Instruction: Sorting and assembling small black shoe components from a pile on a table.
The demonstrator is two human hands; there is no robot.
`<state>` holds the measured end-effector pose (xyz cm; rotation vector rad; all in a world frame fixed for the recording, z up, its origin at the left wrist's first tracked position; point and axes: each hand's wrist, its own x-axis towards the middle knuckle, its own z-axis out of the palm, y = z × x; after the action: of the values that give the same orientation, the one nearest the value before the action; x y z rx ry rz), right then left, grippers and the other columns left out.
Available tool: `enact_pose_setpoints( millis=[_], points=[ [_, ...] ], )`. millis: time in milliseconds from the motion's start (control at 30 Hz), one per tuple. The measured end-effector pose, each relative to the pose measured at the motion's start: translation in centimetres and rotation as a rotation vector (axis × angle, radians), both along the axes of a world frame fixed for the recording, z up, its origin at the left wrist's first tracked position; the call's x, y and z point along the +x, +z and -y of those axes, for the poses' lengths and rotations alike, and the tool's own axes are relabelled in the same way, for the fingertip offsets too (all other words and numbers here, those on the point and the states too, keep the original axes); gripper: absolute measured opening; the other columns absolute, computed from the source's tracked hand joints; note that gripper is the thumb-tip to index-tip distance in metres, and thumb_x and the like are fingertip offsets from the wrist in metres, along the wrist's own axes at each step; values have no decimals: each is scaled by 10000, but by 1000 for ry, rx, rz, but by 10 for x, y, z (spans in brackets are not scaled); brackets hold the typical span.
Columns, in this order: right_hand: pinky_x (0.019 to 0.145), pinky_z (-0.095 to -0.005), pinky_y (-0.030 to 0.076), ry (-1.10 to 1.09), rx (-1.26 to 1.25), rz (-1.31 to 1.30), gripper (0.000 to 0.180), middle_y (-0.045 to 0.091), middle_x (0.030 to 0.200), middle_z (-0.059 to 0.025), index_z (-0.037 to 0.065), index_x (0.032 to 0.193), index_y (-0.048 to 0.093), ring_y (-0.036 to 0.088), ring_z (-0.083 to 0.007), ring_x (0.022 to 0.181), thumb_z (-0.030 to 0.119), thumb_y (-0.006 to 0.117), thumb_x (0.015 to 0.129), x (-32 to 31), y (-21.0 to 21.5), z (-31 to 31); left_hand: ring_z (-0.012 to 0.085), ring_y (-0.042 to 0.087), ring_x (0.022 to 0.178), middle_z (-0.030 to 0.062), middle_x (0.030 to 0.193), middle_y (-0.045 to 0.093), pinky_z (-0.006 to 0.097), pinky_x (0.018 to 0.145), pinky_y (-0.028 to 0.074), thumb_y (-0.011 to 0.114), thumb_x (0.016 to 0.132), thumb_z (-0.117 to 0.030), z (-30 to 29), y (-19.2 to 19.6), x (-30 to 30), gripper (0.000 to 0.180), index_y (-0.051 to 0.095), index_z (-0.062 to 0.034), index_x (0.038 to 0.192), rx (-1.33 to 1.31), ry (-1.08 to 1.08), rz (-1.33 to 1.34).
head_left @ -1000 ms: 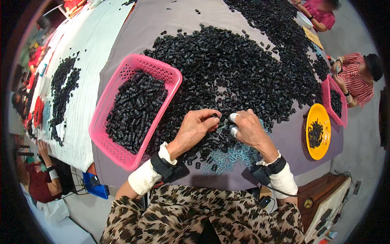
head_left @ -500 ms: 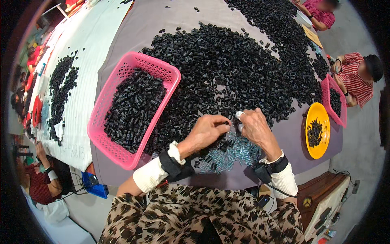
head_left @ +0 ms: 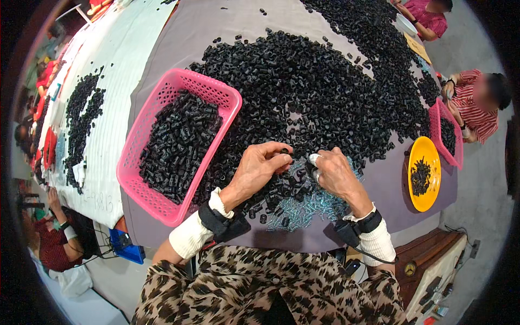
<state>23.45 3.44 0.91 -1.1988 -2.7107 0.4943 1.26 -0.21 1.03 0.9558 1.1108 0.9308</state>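
My left hand is over the near edge of a big heap of small black plastic cord-lock-like parts. Its thumb and forefinger pinch one black part. A short gap to the right, my right hand has its fingers curled together, with white wraps on fingertips. What lies between those fingers is too small to make out. Below and between both hands is a spread of tiny pale-blue, shiny pieces, perhaps springs, with some black parts among them.
To the left stands a pink basket filled with black parts. At right are a yellow plate of thin black pieces and another pink basket. Co-workers sit along the right side. A white cloth with more black parts covers the left.
My left hand has shifted left and slightly up, with a black part at its fingertips. My right hand has moved slightly left, its fingers curled more downward.
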Motion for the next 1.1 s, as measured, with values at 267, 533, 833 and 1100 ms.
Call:
enact_pose_setpoints(
  millis=[267, 533, 833, 1100],
  points=[
    [712, -448, 437, -21, 56, 25, 172, 606, 769, -149, 13, 839, 579, 599, -350, 749, -27, 607, 674, -2, -5, -3, 95, 630, 757, 71, 859, 693, 231, 715, 512, 636, 890, -103, 0, -3, -1, 212, 646, 20, 1062, 39, 45, 25],
    [666, -410, 396, 9, 42, -65, 96, 570, 692, -139, 11, 738, 550, 556, -327, 662, -28, 602, 668, -9, -2, 3, 82, 619, 758, 52, 847, 688, 220, 709, 503, 639, 885, -91, 1, -1, -2, 208, 661, 15, 1063, 73, 53, 0],
    [766, -455, 430, -13, 51, -54, 92, 586, 721, -141, 22, 775, 583, 589, -325, 766, 50, 650, 719, -7, 0, 7, 77, 608, 783, 49, 884, 680, 213, 726, 494, 641, 884, -83, 2, 4, 2, 222, 657, 10, 1085, 132, 51, -39],
    [553, -350, 467, -175, -263, -614, 159, 611, 710, -157, -16, 846, 623, 602, -304, 615, 59, 694, 725, -30, 52, 3, 102, 561, 719, 38, 789, 633, 262, 650, 448, 662, 836, -65, 4, 12, 4, 199, 690, -22, 1029, 384, -31, -343]
  ],
)
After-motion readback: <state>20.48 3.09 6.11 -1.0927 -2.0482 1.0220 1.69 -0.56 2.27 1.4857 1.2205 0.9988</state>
